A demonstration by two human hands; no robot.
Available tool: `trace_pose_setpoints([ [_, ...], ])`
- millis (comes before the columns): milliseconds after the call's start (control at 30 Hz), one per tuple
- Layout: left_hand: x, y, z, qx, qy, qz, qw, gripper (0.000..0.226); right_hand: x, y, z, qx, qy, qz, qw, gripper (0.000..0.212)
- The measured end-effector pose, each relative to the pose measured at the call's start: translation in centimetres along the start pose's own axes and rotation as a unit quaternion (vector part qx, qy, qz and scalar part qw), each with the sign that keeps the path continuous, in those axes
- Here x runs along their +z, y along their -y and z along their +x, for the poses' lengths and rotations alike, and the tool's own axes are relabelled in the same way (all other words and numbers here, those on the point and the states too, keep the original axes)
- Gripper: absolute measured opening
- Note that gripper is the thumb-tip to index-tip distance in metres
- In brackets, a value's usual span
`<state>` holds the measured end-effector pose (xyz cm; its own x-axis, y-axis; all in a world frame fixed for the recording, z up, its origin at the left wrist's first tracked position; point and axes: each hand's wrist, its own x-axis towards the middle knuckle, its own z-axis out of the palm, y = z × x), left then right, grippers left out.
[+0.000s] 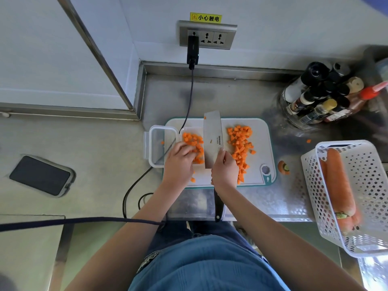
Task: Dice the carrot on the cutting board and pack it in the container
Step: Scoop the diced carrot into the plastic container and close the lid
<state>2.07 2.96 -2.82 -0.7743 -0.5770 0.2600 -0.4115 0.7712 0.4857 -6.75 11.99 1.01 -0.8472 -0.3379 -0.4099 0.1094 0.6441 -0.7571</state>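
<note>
Clear plastic container (159, 145) — orange carrot cubes (240, 143) — steel cleaver (212, 139)

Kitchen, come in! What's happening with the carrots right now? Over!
Right hand holds knife. Left hand on diced carrot beside container. Second pile waits on board. Black cable crosses container.

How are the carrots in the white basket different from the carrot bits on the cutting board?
The carrots in the basket are whole and long, one showing a green stub; the carrot bits on the cutting board are cut into small cubes. The whole carrots lie side by side inside the white basket; the bits sit in a loose heap on the bare cutting board. Both are orange carrot.
</note>
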Motion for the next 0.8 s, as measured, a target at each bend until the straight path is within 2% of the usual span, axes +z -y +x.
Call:
trace_pose_setpoints([
  [133,-1.3,0.1,-1.0,0.013,0.001,-0.009,1.000,0.029,-1.5,0.1,0.3,-0.069,0.007,-0.052,0.996,0.044],
  [233,-1.8,-0.3,-3.3,0.031,0.008,-0.027,0.999,0.024,-1.9,-0.5,1.0,-0.056,-0.012,-0.025,0.998,0.042],
  [367,-0.5,0.0,-6.1,0.010,0.021,-0.040,0.999,0.016,-3.0,-1.3,1.3,-0.038,-0.039,-0.016,0.998,0.039],
  [533,0.7,0.5,-6.0,0.040,0.097,0.027,0.994,0.043,-4.1,-2.6,1.7,-0.031,-0.052,-0.013,0.998,0.042],
  [633,1.0,0.7,-5.4,0.052,0.103,0.048,0.992,0.037,-4.5,-3.1,1.8,-0.026,-0.046,-0.006,0.999,0.038],
  [733,1.0,0.7,-5.2,0.057,0.105,0.045,0.992,0.021,-4.7,-3.5,1.9,-0.028,-0.043,0.007,0.999,0.042],
  [800,1.1,0.6,-5.2,0.049,0.119,0.039,0.991,0.020,-4.6,-3.7,2.0,-0.030,-0.044,0.007,0.999,0.044],
])
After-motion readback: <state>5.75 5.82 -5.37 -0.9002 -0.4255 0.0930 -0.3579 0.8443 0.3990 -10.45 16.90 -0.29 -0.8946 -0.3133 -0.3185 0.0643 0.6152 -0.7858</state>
